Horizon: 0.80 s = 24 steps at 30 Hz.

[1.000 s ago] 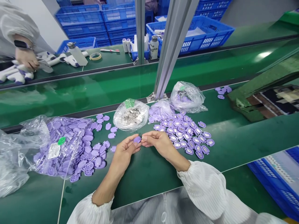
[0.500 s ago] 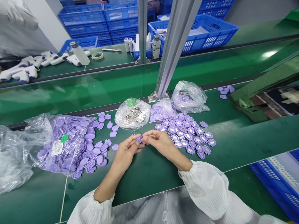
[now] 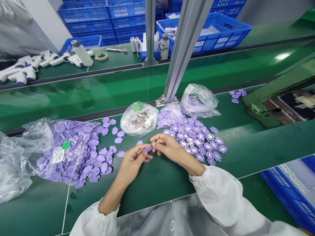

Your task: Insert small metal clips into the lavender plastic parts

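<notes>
Looking down from our head camera, we are seeing our left hand (image 3: 134, 163) gripping a flat purple plastic piece (image 3: 147, 149) between its fingers, just above the green bench (image 3: 157, 183), while our right hand (image 3: 171, 147) pinches something too small to tell, beside a loose purple pile (image 3: 197, 141) spread within easy reach.

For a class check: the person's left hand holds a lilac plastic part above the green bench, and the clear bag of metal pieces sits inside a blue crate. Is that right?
No: the head view shows the clear bag of metal pieces on the green bench, not inside a blue crate. The left hand holding the lilac plastic part is right.
</notes>
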Each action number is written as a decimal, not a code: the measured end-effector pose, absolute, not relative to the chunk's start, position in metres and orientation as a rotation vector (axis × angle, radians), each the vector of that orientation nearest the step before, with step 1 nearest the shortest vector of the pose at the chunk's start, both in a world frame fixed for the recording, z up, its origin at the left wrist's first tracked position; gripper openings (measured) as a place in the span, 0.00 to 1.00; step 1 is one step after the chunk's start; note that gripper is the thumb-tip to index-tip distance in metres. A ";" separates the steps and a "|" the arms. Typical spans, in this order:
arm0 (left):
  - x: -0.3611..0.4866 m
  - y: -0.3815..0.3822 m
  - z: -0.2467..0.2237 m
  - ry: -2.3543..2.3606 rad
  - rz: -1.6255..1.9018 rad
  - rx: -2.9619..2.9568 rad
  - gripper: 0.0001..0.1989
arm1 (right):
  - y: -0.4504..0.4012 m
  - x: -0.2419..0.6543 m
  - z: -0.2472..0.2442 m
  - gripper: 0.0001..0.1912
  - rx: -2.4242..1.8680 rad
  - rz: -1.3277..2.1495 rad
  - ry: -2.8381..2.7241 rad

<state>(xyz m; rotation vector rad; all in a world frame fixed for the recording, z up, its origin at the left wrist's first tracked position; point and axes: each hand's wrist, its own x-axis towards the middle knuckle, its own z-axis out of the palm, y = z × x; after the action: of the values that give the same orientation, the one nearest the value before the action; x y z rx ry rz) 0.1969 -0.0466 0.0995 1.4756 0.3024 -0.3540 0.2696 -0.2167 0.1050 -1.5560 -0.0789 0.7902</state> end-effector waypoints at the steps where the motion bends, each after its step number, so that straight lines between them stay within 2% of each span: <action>1: 0.196 -0.045 0.100 0.325 -0.337 1.459 0.17 | -0.221 0.271 0.107 0.13 -1.626 0.726 -0.077; 3: 0.194 -0.043 0.101 0.376 -0.304 1.432 0.20 | -0.230 0.273 0.110 0.14 -1.828 0.527 -0.091; 6: 0.195 -0.041 0.102 0.396 -0.307 1.422 0.22 | -0.240 0.271 0.112 0.11 -2.195 0.270 -0.197; 9: 0.196 -0.043 0.102 0.369 -0.351 1.433 0.20 | -0.237 0.266 0.109 0.09 -2.463 0.228 -0.321; 13: 0.197 -0.044 0.101 0.360 -0.368 1.440 0.19 | -0.221 0.258 0.101 0.12 -2.681 0.169 -0.471; 19: 0.197 -0.042 0.099 0.343 -0.371 1.447 0.20 | -0.213 0.260 0.091 0.16 -2.842 0.147 -0.727; 24: 0.197 -0.043 0.101 0.372 -0.379 1.441 0.20 | -0.221 0.268 0.093 0.15 -2.692 0.206 -0.605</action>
<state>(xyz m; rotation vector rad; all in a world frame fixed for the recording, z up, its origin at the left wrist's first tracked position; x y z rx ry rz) 0.1973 -0.0426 0.1012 1.4407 0.3723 -0.3790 0.2678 -0.2211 0.0934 -2.6921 -0.6049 0.2058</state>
